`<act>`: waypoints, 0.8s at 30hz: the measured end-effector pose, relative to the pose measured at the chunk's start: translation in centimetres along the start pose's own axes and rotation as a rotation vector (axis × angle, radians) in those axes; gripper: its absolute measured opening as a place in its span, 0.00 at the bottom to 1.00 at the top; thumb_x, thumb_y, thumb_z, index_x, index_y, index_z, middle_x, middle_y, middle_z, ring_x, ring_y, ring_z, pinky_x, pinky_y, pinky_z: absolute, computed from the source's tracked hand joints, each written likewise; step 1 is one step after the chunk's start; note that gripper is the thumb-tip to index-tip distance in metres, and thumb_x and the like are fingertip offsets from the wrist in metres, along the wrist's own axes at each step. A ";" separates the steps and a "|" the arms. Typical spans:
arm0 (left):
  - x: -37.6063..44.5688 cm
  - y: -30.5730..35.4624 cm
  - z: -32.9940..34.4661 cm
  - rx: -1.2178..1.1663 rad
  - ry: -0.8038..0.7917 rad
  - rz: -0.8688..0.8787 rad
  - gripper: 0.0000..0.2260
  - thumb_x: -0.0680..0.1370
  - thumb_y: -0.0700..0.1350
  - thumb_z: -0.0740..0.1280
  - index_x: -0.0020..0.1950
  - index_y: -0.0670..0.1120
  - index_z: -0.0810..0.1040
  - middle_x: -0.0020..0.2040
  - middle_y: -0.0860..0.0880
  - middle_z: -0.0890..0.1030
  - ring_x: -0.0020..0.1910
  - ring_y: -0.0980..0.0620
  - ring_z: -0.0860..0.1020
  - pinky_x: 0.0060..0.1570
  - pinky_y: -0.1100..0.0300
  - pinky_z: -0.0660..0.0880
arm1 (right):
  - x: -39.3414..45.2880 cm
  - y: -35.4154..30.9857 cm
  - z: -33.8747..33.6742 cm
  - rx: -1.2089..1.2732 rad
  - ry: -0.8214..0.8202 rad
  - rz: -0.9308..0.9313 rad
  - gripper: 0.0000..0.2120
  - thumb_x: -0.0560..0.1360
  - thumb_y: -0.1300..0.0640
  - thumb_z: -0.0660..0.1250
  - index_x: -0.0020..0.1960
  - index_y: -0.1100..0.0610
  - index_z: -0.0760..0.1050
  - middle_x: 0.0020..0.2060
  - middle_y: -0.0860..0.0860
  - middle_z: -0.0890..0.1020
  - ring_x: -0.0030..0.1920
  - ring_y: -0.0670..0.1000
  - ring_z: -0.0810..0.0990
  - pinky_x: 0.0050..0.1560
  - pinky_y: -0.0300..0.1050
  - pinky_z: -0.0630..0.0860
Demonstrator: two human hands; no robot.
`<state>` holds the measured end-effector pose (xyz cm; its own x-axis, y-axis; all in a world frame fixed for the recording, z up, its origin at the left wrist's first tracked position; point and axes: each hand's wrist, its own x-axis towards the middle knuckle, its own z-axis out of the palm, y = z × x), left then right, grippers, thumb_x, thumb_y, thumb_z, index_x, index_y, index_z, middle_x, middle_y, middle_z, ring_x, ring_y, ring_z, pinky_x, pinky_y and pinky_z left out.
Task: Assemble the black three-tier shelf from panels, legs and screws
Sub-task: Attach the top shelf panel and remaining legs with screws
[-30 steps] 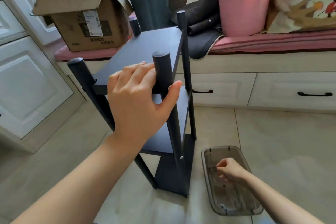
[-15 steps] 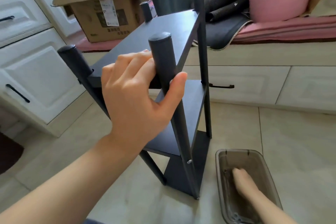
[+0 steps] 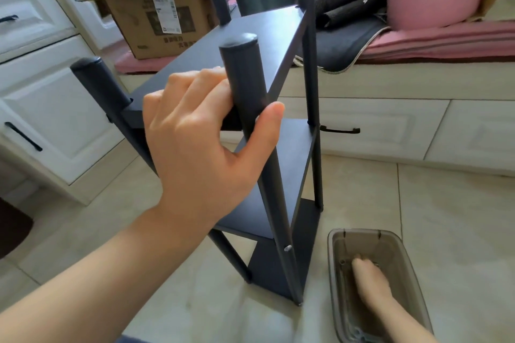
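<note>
My left hand (image 3: pixel 200 145) grips the near leg (image 3: pixel 250 108) of the shelf (image 3: pixel 267 36), fingers on the top panel, thumb hooked round the post; the shelf stands upright on the floor (image 3: pixel 418 203) just ahead of me, all three tiers and four legs in place, one screw head (image 3: pixel 287 247) showing low on the gripped leg. My right hand (image 3: pixel 367 277) is down inside the tray (image 3: pixel 407 256) beside the shelf's foot; its fingers are curled among small parts, though I cannot tell whether they have hold of anything. I judge this to be a late step, fetching a screw for a remaining joint; the next move calls for pinching one piece cleanly, lifting it clear of the tray wall, and finding the open hole while the left hand steadies the frame. A box (image 3: pixel 145 8) sits behind.
</note>
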<state>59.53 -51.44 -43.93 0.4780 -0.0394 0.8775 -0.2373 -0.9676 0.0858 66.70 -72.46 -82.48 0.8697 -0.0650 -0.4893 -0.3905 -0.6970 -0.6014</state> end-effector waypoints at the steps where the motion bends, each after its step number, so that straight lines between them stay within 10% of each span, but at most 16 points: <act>1: 0.0 0.0 0.1 -0.001 0.002 0.002 0.20 0.82 0.57 0.61 0.52 0.44 0.84 0.49 0.51 0.83 0.54 0.48 0.77 0.53 0.54 0.63 | -0.2 0.1 -0.1 -0.019 -0.005 -0.011 0.20 0.82 0.54 0.49 0.47 0.59 0.77 0.45 0.56 0.79 0.45 0.55 0.76 0.49 0.49 0.69; 7: 0.3 0.3 0.2 -0.009 0.010 -0.002 0.19 0.81 0.58 0.62 0.51 0.45 0.85 0.48 0.52 0.83 0.53 0.47 0.79 0.53 0.53 0.65 | -2.9 -0.9 -2.1 -0.167 0.074 -0.300 0.06 0.82 0.59 0.60 0.46 0.53 0.67 0.41 0.49 0.77 0.41 0.46 0.77 0.41 0.42 0.75; 15: 0.2 0.3 0.1 -0.016 0.003 -0.016 0.17 0.80 0.60 0.64 0.45 0.48 0.82 0.48 0.52 0.84 0.53 0.48 0.78 0.52 0.58 0.62 | -9.4 -6.5 -7.5 0.095 0.190 -0.500 0.04 0.77 0.60 0.69 0.52 0.56 0.80 0.43 0.48 0.83 0.44 0.44 0.81 0.45 0.30 0.74; 19: 0.2 -0.2 -0.2 -0.045 -0.030 -0.007 0.19 0.79 0.62 0.63 0.48 0.48 0.84 0.50 0.52 0.84 0.54 0.48 0.79 0.53 0.54 0.66 | -14.3 -11.3 -10.6 0.507 0.125 -0.502 0.05 0.79 0.61 0.66 0.54 0.60 0.78 0.40 0.52 0.86 0.43 0.50 0.86 0.46 0.47 0.83; 24: 0.3 -0.3 -0.7 -0.067 -0.090 -0.030 0.22 0.79 0.65 0.61 0.51 0.49 0.84 0.53 0.54 0.84 0.55 0.48 0.79 0.54 0.53 0.67 | -20.5 -19.6 -12.6 0.961 0.054 -0.521 0.09 0.83 0.55 0.60 0.55 0.60 0.74 0.42 0.55 0.87 0.45 0.53 0.86 0.42 0.45 0.82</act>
<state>59.19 -51.01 -43.36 0.5588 -0.0357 0.8286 -0.2761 -0.9501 0.1453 60.30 -66.44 -52.68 0.9994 0.0287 -0.0181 -0.0234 0.1982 -0.9799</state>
